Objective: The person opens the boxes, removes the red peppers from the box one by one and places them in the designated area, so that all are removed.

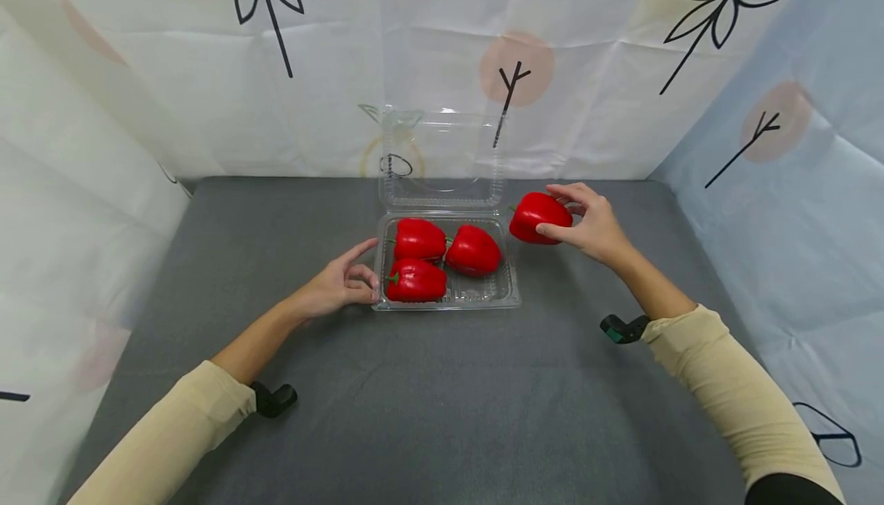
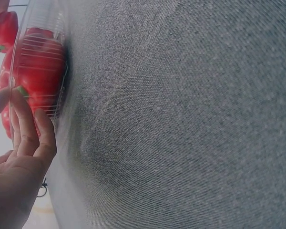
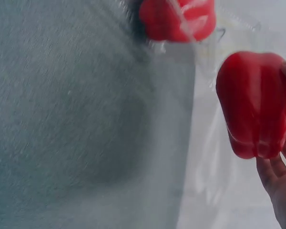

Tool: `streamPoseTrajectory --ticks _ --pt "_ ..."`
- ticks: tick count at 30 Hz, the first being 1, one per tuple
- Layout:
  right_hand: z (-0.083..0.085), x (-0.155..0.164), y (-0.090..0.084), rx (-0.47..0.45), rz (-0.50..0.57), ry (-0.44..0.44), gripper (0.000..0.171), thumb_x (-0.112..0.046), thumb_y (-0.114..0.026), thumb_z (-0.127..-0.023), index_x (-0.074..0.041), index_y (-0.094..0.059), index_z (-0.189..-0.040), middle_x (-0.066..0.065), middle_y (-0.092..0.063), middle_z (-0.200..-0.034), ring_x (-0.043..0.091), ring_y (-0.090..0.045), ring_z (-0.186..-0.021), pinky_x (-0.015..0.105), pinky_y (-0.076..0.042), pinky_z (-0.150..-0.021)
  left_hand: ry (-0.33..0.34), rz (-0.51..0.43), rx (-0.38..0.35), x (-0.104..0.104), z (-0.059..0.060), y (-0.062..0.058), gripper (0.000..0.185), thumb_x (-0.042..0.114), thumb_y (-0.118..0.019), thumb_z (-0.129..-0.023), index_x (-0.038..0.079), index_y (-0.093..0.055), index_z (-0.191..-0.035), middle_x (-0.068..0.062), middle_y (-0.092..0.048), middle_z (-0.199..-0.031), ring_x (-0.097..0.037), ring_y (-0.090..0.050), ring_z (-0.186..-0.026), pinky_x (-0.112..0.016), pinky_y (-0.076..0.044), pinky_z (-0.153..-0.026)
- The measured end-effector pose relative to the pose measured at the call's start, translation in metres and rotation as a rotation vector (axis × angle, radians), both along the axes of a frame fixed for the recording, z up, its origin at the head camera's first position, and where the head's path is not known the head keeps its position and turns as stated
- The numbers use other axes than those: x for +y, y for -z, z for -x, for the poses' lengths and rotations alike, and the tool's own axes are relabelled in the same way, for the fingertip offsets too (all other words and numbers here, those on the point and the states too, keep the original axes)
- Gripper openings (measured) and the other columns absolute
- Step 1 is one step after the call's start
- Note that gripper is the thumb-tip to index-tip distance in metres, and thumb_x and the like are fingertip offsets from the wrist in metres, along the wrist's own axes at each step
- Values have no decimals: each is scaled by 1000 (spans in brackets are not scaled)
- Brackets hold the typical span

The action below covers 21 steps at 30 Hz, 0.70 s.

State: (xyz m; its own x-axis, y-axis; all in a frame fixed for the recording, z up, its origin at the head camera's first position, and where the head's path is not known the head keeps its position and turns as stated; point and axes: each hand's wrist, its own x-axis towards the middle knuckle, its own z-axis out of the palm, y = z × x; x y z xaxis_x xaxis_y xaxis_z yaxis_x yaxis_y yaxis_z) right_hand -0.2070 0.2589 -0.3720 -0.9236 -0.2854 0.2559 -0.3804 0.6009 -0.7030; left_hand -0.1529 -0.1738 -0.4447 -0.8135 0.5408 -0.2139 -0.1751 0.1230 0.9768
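Observation:
A clear plastic clamshell container [image 1: 479,302] stands with its lid [image 1: 442,156] raised at the back. Three red bell peppers lie inside: one back left [image 1: 420,239], one front left [image 1: 417,281], one on the right [image 1: 473,250]. My left hand [image 1: 338,284] pinches the container's left rim, thumb on the rim and curled fingers against the outer wall [image 2: 56,90]. Just right of the container, my right hand [image 1: 590,225] grips a fourth red bell pepper [image 1: 541,218], thumb on the near side, fingers over the far side. Its green stem points left, toward the container.
The container sits toward the back of a grey cloth-covered table [image 1: 442,397]. A patterned white curtain [image 1: 594,129] hangs close behind the lid, and more cloth stands along both sides. Each forearm carries a small black wrist camera [image 1: 275,400].

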Motion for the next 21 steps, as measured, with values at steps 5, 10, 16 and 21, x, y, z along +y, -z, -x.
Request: streamPoseTrajectory --ticks 5,10,16,21 --pt "5 11 11 44 27 152 61 -11 -80 -81 0 -57 -137 19 -57 -127 31 -54 -111 41 -48 -92 1 5 0 0 0 1 92 -5 -65 -90 14 -9 -160 -12 -58 -97 -18 -66 -80 -27 -54 -82" --pt "10 22 22 49 31 308 60 -18 -79 -85 -1 -56 -138 18 -56 -128 31 -53 -113 33 -46 -88 -1 4 -3 0 -1 1 92 -5 -65 -90 14 -9 -160 -12 -58 -97 -18 -65 -80 -27 -54 -81" --pt "14 32 35 18 42 449 64 -20 -77 -86 -1 -52 -142 20 -53 -130 32 -50 -116 49 -48 -93 -1 1 0 1 -1 1 92 -5 -64 -90 14 -9 -160 -12 -58 -97 -18 -65 -80 -27 -54 -81" --pt "16 42 49 -1 9 507 64 -22 -75 -88 0 -50 -143 23 -51 -130 36 -47 -120 56 -45 -97 -7 8 -1 1 -1 0 92 -5 -64 -90 14 -9 -160 -12 -58 -97 -18 -65 -80 -27 -54 -82"
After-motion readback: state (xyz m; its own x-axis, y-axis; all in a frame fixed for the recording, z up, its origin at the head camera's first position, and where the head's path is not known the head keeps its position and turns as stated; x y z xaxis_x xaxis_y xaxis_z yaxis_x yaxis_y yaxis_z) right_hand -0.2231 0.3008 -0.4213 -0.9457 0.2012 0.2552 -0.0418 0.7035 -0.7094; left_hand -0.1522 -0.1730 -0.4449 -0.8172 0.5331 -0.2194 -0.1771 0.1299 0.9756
